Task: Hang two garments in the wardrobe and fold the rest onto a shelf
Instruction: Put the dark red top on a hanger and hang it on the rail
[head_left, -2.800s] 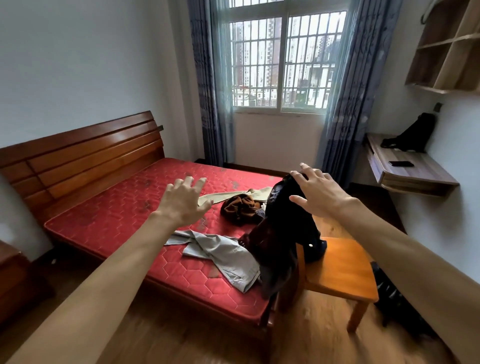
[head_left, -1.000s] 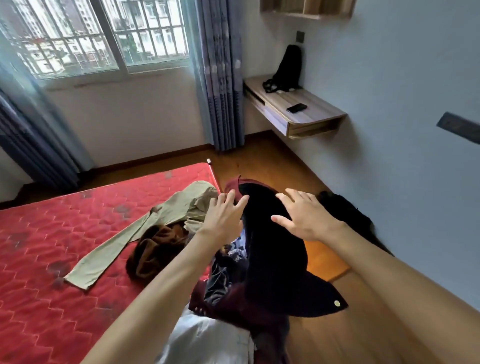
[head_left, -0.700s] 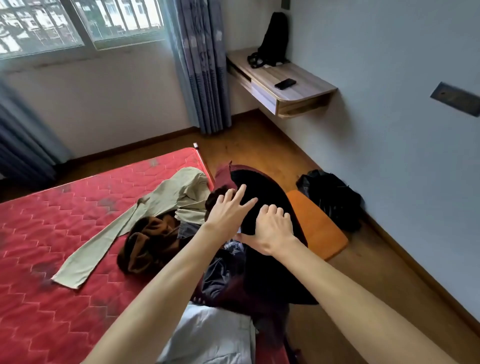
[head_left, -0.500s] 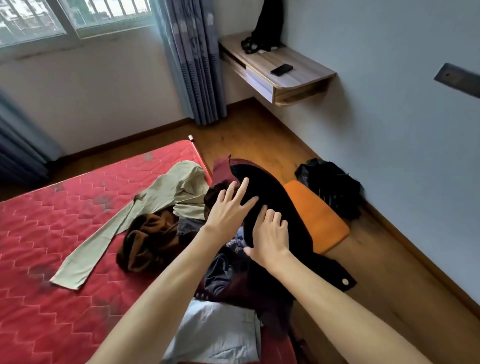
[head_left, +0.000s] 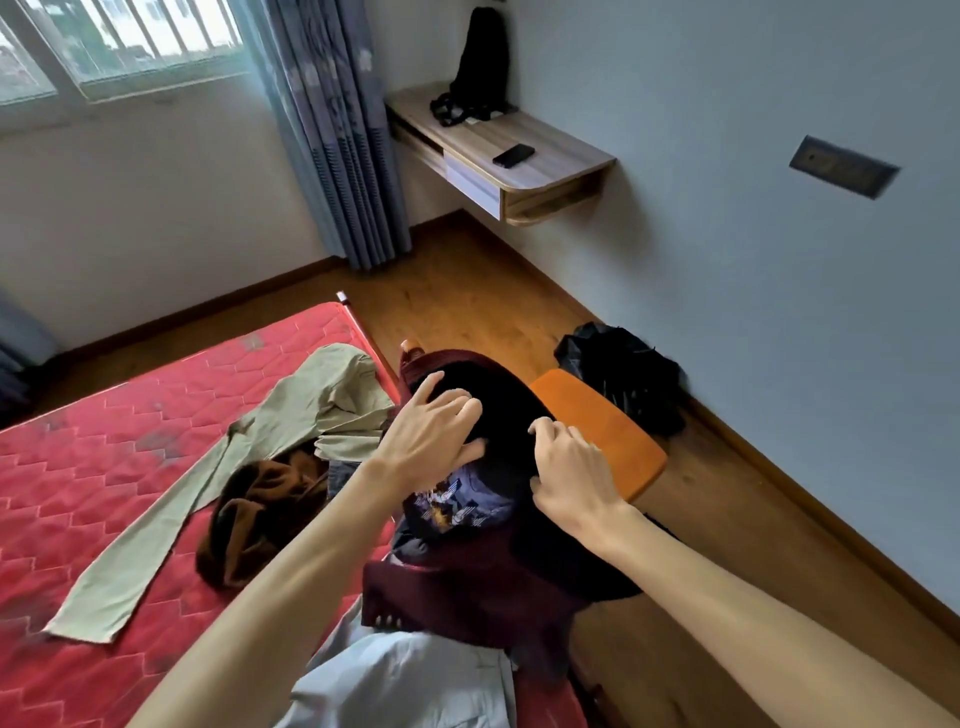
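A black garment (head_left: 506, 410) lies on top of a heap draped over the chair back at the bed's corner. My left hand (head_left: 434, 439) pinches its left edge, thumb under the cloth. My right hand (head_left: 574, 480) has its fingers curled into the right side. Below the lifted edge a blue patterned garment (head_left: 457, 506) shows, with a maroon garment (head_left: 467, 590) under it. On the red mattress (head_left: 93, 499) lie olive trousers (head_left: 280, 441), a crumpled brown garment (head_left: 260, 512) and a light grey garment (head_left: 410, 686) near me.
The orange chair seat (head_left: 602, 441) sticks out right of the heap, with a black bag (head_left: 623, 376) on the floor against the wall. A wall-mounted desk (head_left: 550, 171) holds a phone (head_left: 513, 155) and a black backpack (head_left: 480, 62). Blue curtains (head_left: 337, 135) hang by the window.
Both hands were flat and spread over the black garment; now their fingers have closed on it and its left edge is lifted, baring the blue patterned cloth. My view has tipped further down.
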